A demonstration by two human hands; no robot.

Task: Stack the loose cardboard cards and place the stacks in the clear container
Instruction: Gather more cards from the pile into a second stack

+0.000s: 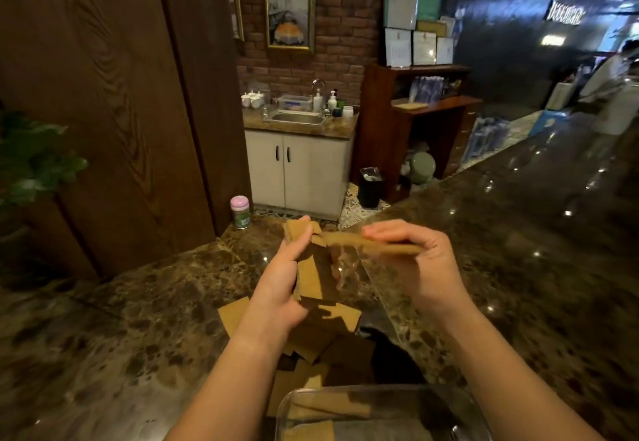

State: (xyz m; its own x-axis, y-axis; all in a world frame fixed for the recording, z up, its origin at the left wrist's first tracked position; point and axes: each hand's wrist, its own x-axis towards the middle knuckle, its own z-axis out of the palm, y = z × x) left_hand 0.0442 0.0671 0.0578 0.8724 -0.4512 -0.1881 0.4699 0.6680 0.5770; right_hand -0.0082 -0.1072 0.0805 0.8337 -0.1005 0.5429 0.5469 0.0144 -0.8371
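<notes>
Above the marble counter, my left hand [281, 278] grips a small stack of brown cardboard cards [311, 274] held upright. Just to its right, my right hand [418, 264] pinches a flat brown card [373, 244] edge-on, its left end meeting the top of the stack. Several loose cards [321, 340] lie scattered on the counter beneath my hands. The clear container [380, 392] stands at the bottom edge near me, and cards show through its wall. A clear plastic sheet or lid [366, 278] leans under my right hand.
The dark marble counter [145, 309] runs left and far to the right. A pink-lidded green jar [240, 211] stands at the counter's far corner. Beyond are a wooden wall panel, a sink cabinet [299, 167] and a black bin [370, 186].
</notes>
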